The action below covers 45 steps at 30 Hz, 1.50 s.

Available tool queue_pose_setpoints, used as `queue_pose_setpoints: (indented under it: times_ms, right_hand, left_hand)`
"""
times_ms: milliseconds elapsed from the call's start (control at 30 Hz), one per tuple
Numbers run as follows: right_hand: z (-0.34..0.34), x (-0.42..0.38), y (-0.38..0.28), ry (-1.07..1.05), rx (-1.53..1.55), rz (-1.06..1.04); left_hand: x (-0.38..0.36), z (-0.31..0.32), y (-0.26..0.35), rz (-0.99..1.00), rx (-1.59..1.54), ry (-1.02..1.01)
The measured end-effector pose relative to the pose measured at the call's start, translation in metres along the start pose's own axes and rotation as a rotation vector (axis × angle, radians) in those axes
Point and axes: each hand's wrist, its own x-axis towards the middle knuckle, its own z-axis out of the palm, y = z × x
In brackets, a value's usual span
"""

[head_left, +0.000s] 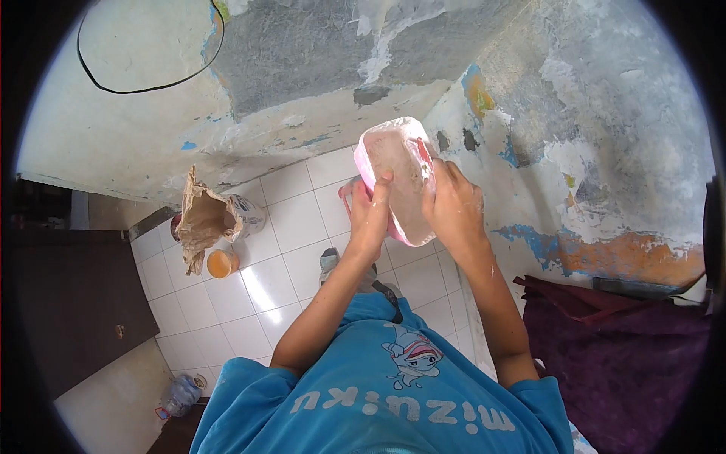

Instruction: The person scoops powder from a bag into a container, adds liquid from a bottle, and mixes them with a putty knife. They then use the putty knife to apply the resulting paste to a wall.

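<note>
A pink rectangular tub [402,181] with whitish residue inside is held up in front of the body. My left hand [370,214] is closed round its left wall, the thumb over the rim. On the opposite side, my right hand [454,203] is closed at the right rim, beside a small red piece [424,153] that lies along the inner edge. I cannot make out whether the right fingers hold the rim, the red piece or both. White smears show on both hands and on the tub's rim.
An open paper sack [198,227] stands on the tiled floor [291,214] at the left, by an orange-brown cup [222,263]. Patchy walls [302,57] meet in a corner ahead. Dark purple cloth [612,340] lies at the right; a plastic bottle [180,395] is lower left.
</note>
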Motion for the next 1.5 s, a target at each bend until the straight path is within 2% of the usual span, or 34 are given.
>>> queue_pose_setpoints:
  times_ms: [100, 167, 267, 467, 567, 633, 867, 1100, 1200, 1267, 1367, 1500]
  right_hand:
    - [-0.006, -0.002, -0.007, -0.025, 0.082, -0.038]
    - [-0.009, -0.005, -0.007, -0.040, 0.127, -0.069]
    - [-0.015, -0.001, -0.001, -0.109, 0.165, -0.071]
    - [-0.025, 0.005, -0.005, -0.017, 0.232, -0.056]
    - [-0.015, -0.001, 0.001, 0.085, 0.190, -0.141]
    - [-0.029, 0.002, -0.004, 0.199, 0.182, -0.041]
    - [-0.021, 0.007, -0.011, 0.084, -0.077, -0.073]
    - [0.002, 0.003, -0.005, -0.023, -0.085, -0.087]
    - [0.002, -0.003, -0.011, -0.009, 0.010, -0.069]
    - [-0.005, -0.007, -0.018, -0.105, 0.124, -0.044]
    - [-0.007, -0.014, -0.022, -0.102, 0.187, -0.123]
    - [-0.026, -0.004, -0.027, -0.038, 0.249, -0.098]
  left_hand:
    - [-0.002, -0.003, 0.006, -0.021, 0.043, 0.018]
    - [-0.001, -0.006, 0.013, -0.062, 0.023, -0.040]
    - [0.010, -0.016, 0.002, 0.022, 0.067, -0.043]
    - [0.006, -0.016, 0.012, 0.013, 0.064, -0.058]
    - [0.002, -0.012, 0.018, 0.018, 0.014, -0.058]
    - [0.009, -0.014, 0.007, 0.050, 0.063, -0.003]
    - [-0.010, 0.003, 0.016, 0.109, 0.061, 0.077]
    - [-0.014, -0.001, 0.005, 0.088, 0.094, 0.050]
    - [-0.013, -0.005, 0.004, 0.100, 0.114, 0.041]
    - [-0.015, -0.006, 0.010, 0.081, 0.051, 0.035]
    - [-0.014, -0.012, 0.015, 0.098, -0.012, -0.064]
    - [-0.004, -0.020, 0.008, 0.022, -0.053, -0.063]
